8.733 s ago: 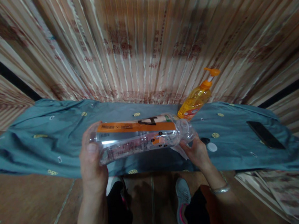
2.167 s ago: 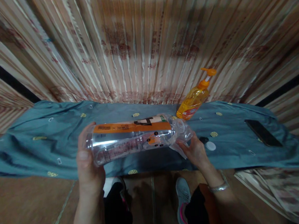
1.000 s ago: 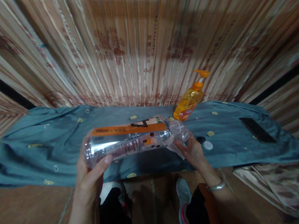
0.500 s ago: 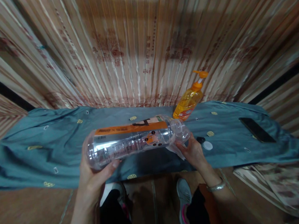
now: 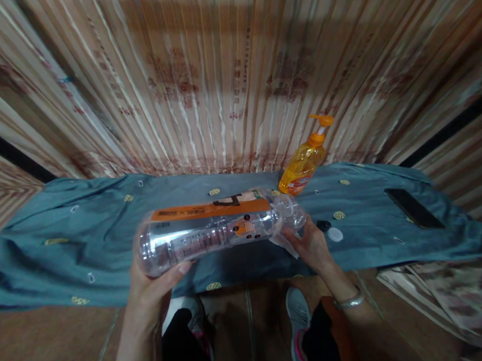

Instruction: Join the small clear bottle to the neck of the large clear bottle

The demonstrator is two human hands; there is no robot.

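A large clear plastic bottle with an orange, printed label lies level in the air across both my hands, above the cloth. My left hand is wrapped round its wide base, thumb along the near side. At the narrow right end, my right hand grips the clear neck part; its far fingers are hidden behind the plastic. A thin, whitish translucent piece hangs below the neck by the right fingers. I cannot make out what it is. A black cap and a white cap lie just right of this hand.
The bench is covered with a blue-green patterned cloth. An orange pump bottle stands at the back, behind the bottle neck. A black phone lies at the right. A pleated curtain rises behind; my shoes are below the front edge.
The bottle's left end has tipped slightly lower with my left hand. Both hands keep their hold, and the view has shifted a little.
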